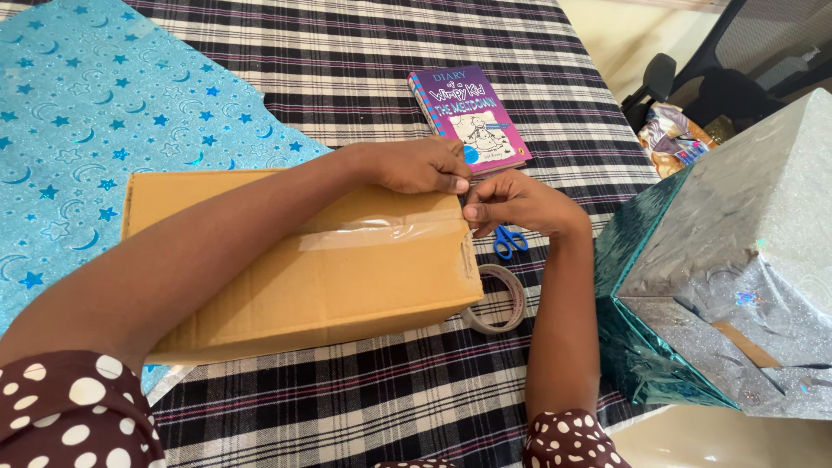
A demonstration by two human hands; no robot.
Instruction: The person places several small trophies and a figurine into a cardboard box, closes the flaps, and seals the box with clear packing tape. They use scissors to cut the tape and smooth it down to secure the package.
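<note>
While the clear tape strip [381,230] runs along the seam of the cardboard box [303,260], both hands meet at the box's right end: the left hand [420,165] pressing down with fingers curled on the top corner, the right hand [516,204] pinched shut on the tape's free end. The strip already looks wrinkled; slack or a skewed pull could crease it further or lift it. The box is closed (contents unseen). It lies mid-tablecloth [364,78], with the tape roll [501,299] and blue scissors [510,240] just beside its right end.

Both arms reach forward, left hand [422,165] and right hand [513,204] pinching together.
</note>
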